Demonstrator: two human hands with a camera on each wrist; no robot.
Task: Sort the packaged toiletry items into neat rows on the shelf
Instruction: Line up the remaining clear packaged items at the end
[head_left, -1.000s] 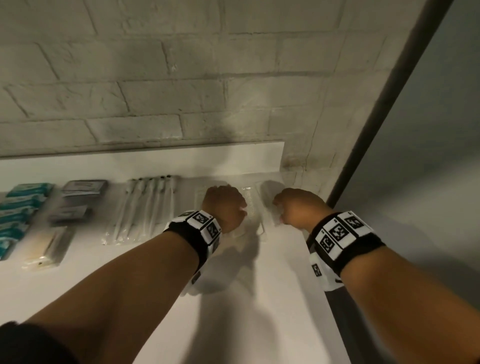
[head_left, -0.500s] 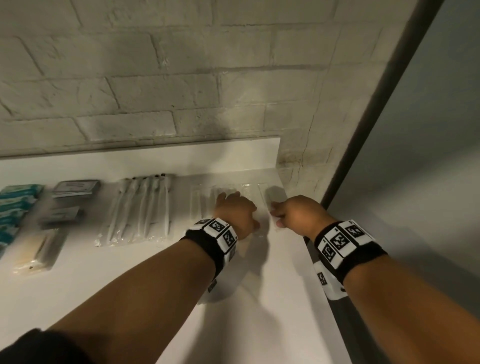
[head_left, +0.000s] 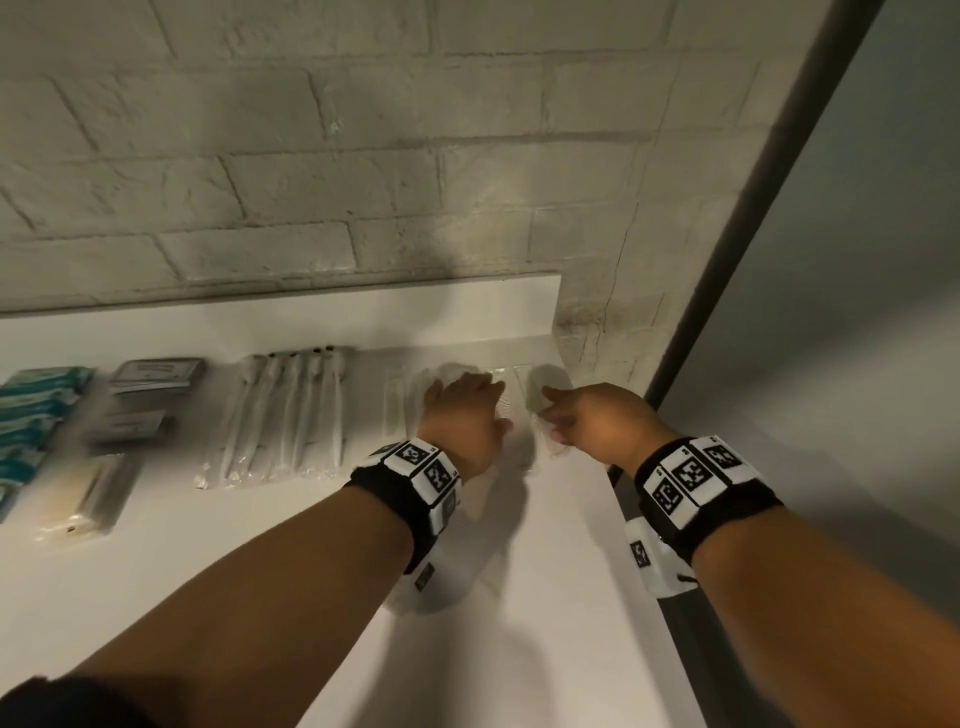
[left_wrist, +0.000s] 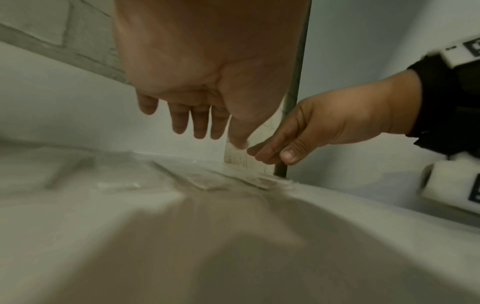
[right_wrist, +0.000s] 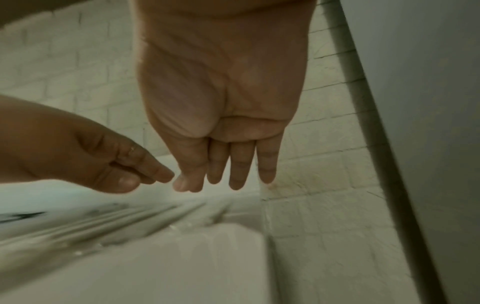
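Head view: a white shelf (head_left: 519, 597) is seen against a painted brick wall (head_left: 363, 156), and everything below is placed relative to that shelf. Along its back part, rows of packets are laid out: teal packets (head_left: 31, 410) at the far left end, grey flat packets (head_left: 156, 374) just to their right, a yellowish packet (head_left: 83, 493) nearer the front edge, and clear-wrapped toothbrushes (head_left: 291, 415) towards the middle. At the right end of the shelf, clear packets (head_left: 405, 405) are lying flat near the back lip. The left hand (head_left: 462, 421) is held over these packets with its fingers extended; contact cannot be judged from here. The right hand (head_left: 592, 421) is held just beside it at the shelf's right edge, with fingers stretched towards a small clear packet (head_left: 553, 441) below them. Marker-covered bands are worn on both wrists.

Left wrist view: the left hand (left_wrist: 202, 86) is shown with fingers (left_wrist: 200, 123) straight and spread, hanging above the shelf (left_wrist: 130, 226) and holding nothing. The right hand (left_wrist: 324, 127) is seen on the right with loosely bent fingers, also holding nothing. Blurred clear packets (left_wrist: 207, 181) lie flat on the shelf under both hands.

Right wrist view: the right hand (right_wrist: 223, 102) is shown with fingers straight and close together, pointing down at the shelf (right_wrist: 182, 267), nothing being gripped. The left hand (right_wrist: 91, 152) is seen to its left, relaxed. Streaked, blurred clear packets (right_wrist: 116, 222) lie on the shelf beneath.
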